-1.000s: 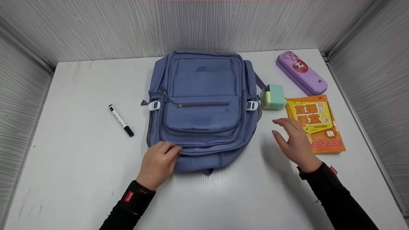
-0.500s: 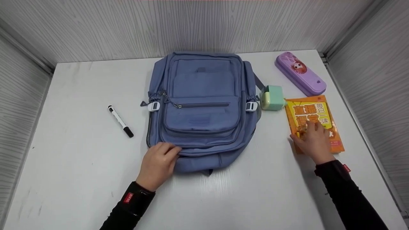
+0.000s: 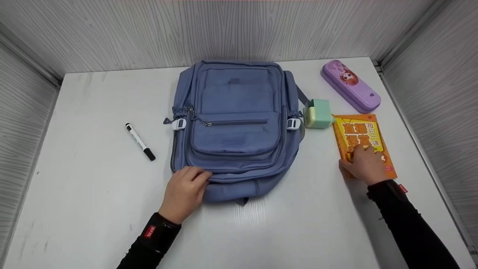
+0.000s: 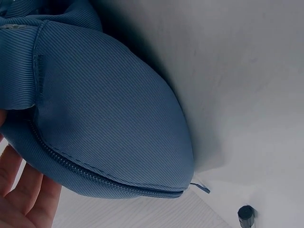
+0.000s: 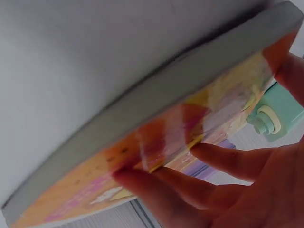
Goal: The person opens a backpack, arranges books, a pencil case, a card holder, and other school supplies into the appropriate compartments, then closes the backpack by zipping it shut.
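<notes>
A blue backpack [image 3: 239, 97] lies flat on the white table, front side up. My left hand [image 3: 185, 192] holds the fabric edge at its lower left corner, fingertips curled over the seam. In the left wrist view its fingers [image 4: 31, 194] lie along the zipped edge of the bag [image 4: 114, 109]. At the right, my right hand [image 3: 368, 166] grips an orange and yellow book [image 3: 358, 130], thumb at its left edge and bent fingers on the cover. The right wrist view shows the fingertips [image 5: 204, 149] pressed to the cover and the book's thick page edge [image 5: 142, 109].
A small mint-green box-shaped thing [image 3: 321, 114] with pale yellow parts stands between backpack and book. Behind the book lies a purple pencil case [image 3: 351, 86]. A white marker [image 3: 140, 141] with black cap rests at the left. Grey wood-grain panels [image 3: 239, 30] border the table.
My right hand has moved right and down onto the book, taking hold of it. The book has shifted slightly left. My left hand stays at the backpack's corner.
</notes>
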The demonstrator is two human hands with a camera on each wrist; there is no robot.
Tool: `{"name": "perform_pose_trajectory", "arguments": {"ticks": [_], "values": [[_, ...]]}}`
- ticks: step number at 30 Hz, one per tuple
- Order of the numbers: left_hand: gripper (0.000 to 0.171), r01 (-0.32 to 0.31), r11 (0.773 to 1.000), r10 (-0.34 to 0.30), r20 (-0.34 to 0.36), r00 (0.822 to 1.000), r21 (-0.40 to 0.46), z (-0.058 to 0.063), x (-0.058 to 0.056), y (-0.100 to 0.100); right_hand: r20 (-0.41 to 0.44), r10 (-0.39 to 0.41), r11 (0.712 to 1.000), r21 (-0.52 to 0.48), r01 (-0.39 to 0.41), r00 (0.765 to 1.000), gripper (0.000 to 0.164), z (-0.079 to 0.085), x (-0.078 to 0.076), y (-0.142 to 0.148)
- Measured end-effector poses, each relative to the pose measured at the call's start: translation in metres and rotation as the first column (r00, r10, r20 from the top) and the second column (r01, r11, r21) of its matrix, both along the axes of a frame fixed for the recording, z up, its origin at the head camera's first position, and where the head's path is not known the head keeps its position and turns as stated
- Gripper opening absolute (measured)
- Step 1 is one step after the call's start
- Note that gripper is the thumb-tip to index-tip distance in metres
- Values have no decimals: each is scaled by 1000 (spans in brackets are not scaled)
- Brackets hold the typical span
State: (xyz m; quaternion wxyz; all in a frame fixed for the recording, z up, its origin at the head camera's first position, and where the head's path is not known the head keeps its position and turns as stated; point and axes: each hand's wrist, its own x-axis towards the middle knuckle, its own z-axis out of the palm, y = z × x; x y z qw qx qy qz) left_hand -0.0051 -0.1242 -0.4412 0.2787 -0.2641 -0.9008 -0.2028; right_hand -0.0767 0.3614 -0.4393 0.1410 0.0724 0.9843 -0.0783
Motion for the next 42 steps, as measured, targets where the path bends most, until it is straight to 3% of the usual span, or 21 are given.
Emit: {"name": "perform_pose_trajectory", "arguments": {"ticks": [6,10,12,15,18,20,25,30,36,42], "values": [[21,8,1000,-8,-5,1000,-4,0,0,0,83,-9,999,-31,11,996,52,5,-6,-4],[21,11,1000,-11,-9,1000,-4,0,0,-1,118,-61,995,-68,69,991,48,8,-3,-5],[21,9,1000,-9,-12,1000,-5,0,0,-1,70,-80,993,-83,86,994,47,8,0,-6],[22,14,1000,-14,-11,1000,-3,0,-1,-1,-116,-69,996,-70,61,991,38,10,8,-5],[22,19,1000,-20,-9,1000,-1,0,-1,-1,-328,-38,999,-21,33,944,26,15,14,-3],[22,22,1000,-22,-5,1000,0,0,-1,-1,-403,-36,999,5,41,914,22,22,16,1],[23,22,1000,-22,-1,1000,0,2,-1,-2,-468,-40,999,11,51,883,18,38,21,9],[23,22,1000,-22,3,1000,-14,3,-2,-1,-558,-52,999,-27,45,828,20,53,28,8],[23,16,1000,-16,8,1000,-18,5,-1,-2,-592,-51,998,-66,14,805,32,71,34,-7],[22,15,1000,-15,4,1000,-27,8,-1,1,-681,-48,993,-114,-42,731,33,86,43,-33]]}}
